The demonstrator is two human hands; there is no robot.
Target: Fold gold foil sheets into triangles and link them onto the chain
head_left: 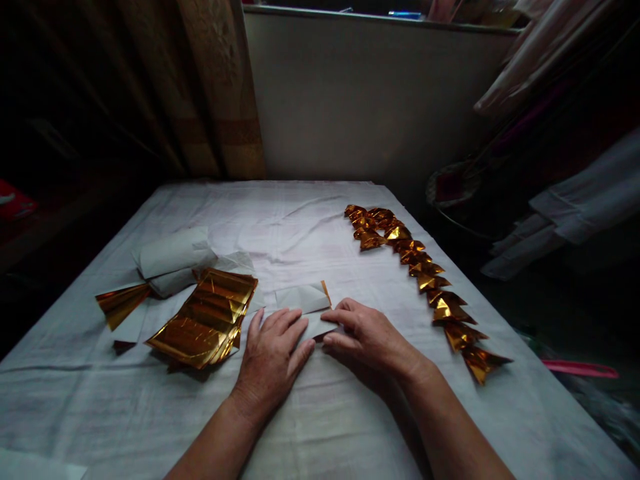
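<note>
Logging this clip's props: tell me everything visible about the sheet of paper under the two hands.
The sheet lies white side up on the white cloth, beside the stack of gold foil sheets. A thin gold edge shows at its far right corner, so it looks foil-backed. It is partly folded, with a crease near the fingers. The left hand presses flat on its near left part; the right hand pinches its near edge.

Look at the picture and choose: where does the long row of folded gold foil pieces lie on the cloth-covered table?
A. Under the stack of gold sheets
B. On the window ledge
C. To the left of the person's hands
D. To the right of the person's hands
D: the row of folded gold pieces runs along the table's right side, right of the right hand; the flat stack of gold sheets lies left of the left hand.
</note>
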